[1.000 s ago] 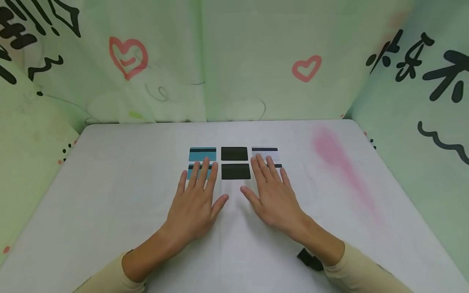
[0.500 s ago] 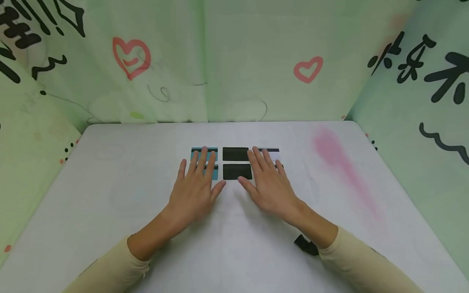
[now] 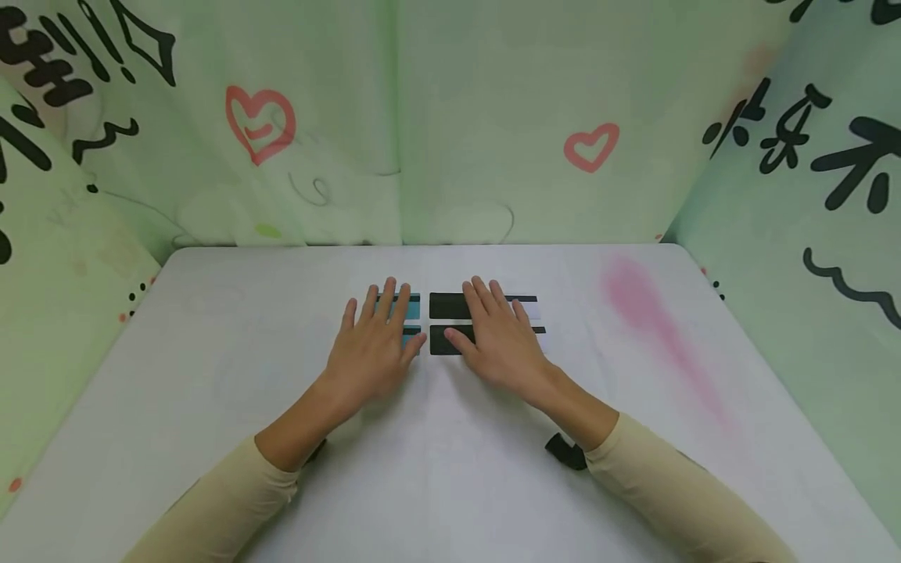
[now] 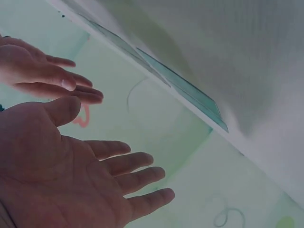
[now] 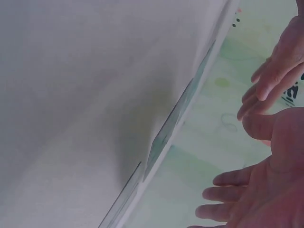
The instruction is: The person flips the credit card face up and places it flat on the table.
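Two rows of flat cards lie on the white table point(image 3: 429, 469). On the left are blue cards point(image 3: 413, 310) with a dark stripe, in the middle black cards point(image 3: 443, 306), on the right pale cards point(image 3: 529, 311) with a dark stripe. My left hand point(image 3: 367, 356) is held palm down over the blue cards, fingers straight and spread. Over the black and pale cards, my right hand point(image 3: 503, 344) is stretched out likewise, covering parts of them. Both wrist views show bare palms apart from the table, with a card point(image 4: 190, 95) lying flat beyond. Neither hand holds anything.
Green curtains point(image 3: 486, 78) with drawn hearts and dark lettering stand behind and at both sides. A pink stain point(image 3: 655, 328) marks the table's right part. A black strap piece point(image 3: 565, 452) shows under the right wrist.
Both hands have moved slightly forward over the cards. The right hand has also shifted left, covering part of the black cards. The cards look unmoved; the head view has tilted slightly.
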Demonstrator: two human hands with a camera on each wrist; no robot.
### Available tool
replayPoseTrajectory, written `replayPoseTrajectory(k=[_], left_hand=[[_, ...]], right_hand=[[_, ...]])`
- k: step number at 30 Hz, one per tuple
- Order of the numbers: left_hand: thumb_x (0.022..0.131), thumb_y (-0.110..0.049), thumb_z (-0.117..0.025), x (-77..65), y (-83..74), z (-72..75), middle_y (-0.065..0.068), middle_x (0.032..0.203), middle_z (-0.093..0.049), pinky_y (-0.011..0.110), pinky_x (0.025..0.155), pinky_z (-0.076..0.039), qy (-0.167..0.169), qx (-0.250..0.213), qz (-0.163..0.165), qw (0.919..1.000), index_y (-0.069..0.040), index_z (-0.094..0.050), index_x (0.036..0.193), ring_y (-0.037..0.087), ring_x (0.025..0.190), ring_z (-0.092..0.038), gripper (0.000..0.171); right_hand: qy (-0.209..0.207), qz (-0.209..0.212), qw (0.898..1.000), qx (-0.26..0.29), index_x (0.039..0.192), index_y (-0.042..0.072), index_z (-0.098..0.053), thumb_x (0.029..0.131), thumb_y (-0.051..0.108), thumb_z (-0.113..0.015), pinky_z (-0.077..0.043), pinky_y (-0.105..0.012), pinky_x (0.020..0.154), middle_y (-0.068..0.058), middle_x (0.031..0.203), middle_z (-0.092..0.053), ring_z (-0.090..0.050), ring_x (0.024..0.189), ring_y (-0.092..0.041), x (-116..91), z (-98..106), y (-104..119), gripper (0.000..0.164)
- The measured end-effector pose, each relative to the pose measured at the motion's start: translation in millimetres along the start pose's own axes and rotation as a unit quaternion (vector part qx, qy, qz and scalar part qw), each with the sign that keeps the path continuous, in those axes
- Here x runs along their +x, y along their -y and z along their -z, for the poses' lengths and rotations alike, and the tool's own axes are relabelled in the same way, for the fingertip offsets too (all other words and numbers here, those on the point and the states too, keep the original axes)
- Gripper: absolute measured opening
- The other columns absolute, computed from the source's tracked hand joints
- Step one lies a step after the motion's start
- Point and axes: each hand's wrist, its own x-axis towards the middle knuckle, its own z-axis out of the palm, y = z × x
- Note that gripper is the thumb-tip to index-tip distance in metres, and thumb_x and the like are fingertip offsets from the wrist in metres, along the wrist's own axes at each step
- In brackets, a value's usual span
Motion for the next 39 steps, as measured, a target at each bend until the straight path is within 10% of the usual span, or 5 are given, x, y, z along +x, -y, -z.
replayPoseTrajectory(k=[17, 29, 39], left_hand=[[0.108, -0.031, -0.052, 35.5, 24.4, 1.5, 0.020, 0.171, -0.023, 0.065, 0.125, -0.019, 0.040, 0.031, 0.021, 0.9985, -0.005, -0.023, 0.165, 0.044, 0.157, -0.025, 0.069], [0.100, -0.019, -0.068, 54.2, 46.9, 9.1, 0.022, 0.153, -0.052, 0.060, 0.105, -0.049, 0.056, 0.026, 0.005, 0.9981, -0.001, -0.045, 0.155, 0.042, 0.134, -0.056, 0.062], [0.095, -0.008, -0.071, 70.9, 58.1, 11.4, 0.022, 0.146, -0.055, 0.057, 0.100, -0.052, 0.103, 0.004, -0.008, 0.9947, -0.002, -0.052, 0.151, 0.040, 0.128, -0.059, 0.060]], right_hand=[[0.019, 0.031, 0.999, -0.002, 0.161, 0.002, -0.034, 0.104, 0.034, -0.063, -0.027, -0.063, 0.123, -0.019, 0.167, -0.035, -0.030, 0.156, -0.040, 44, -9, 5, 0.072], [0.040, 0.055, 0.998, 0.004, 0.151, -0.002, -0.048, 0.100, 0.021, -0.069, -0.044, -0.050, 0.116, -0.020, 0.151, -0.055, -0.052, 0.140, -0.038, 69, -11, 8, 0.060], [0.071, 0.053, 0.996, 0.030, 0.143, 0.002, -0.060, 0.098, 0.019, -0.071, -0.048, -0.052, 0.111, -0.019, 0.147, -0.057, -0.052, 0.138, -0.038, 91, -14, 9, 0.050]])
